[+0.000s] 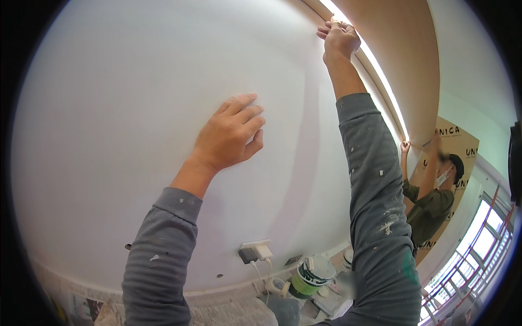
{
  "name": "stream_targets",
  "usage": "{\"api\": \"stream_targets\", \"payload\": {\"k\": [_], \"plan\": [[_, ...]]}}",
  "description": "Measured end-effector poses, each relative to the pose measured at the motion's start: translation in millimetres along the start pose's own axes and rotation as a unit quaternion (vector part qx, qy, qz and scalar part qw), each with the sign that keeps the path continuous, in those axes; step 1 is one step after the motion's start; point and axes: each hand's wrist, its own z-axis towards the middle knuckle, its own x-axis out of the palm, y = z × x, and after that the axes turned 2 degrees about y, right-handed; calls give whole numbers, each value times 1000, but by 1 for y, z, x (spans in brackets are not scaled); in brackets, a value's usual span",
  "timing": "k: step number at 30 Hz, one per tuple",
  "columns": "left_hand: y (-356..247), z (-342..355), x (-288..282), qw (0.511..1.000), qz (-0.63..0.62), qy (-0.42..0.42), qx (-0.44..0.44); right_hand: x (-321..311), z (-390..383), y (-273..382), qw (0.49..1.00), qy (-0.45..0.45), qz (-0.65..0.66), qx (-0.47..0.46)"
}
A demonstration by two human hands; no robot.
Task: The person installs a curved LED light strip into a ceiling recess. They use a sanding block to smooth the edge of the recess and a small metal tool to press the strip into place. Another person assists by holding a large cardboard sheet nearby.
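A white wall (136,108) fills most of the view. In front of it, or lightly against it, is my left hand (228,133), its fingers a little bent and apart, holding nothing. Up at the top, my right hand (340,39) reaches a bright, narrow light strip (380,76) set along a brown panel (402,43). Thumb and forefinger are pinched together on the lit strip, while the other fingers stick out. Glare hides exactly what lies between the fingertips.
A co-worker (432,204) in a dark cap reaches to the strip's far end. Behind stands a printed cardboard sheet (466,155). Chargers (255,252) sit in a wall socket. Below are buckets (310,277) and covered furniture (228,313). Red poles (478,250) stand by a window.
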Motion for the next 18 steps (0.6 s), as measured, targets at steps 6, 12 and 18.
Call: {"api": "stream_targets", "payload": {"k": [6, 12, 18], "plan": [[0, 1, 3, 1000, 1, 5, -1, -62, 27, -40, 999, -31, -27, 2], [-1, 4, 2, 1000, 4, 7, -3, -131, 49, -62, 988, -95, -106, 53], [-3, 4, 2, 1000, 13, 7, -3, -152, 45, -57, 983, -141, -41, 107]]}}
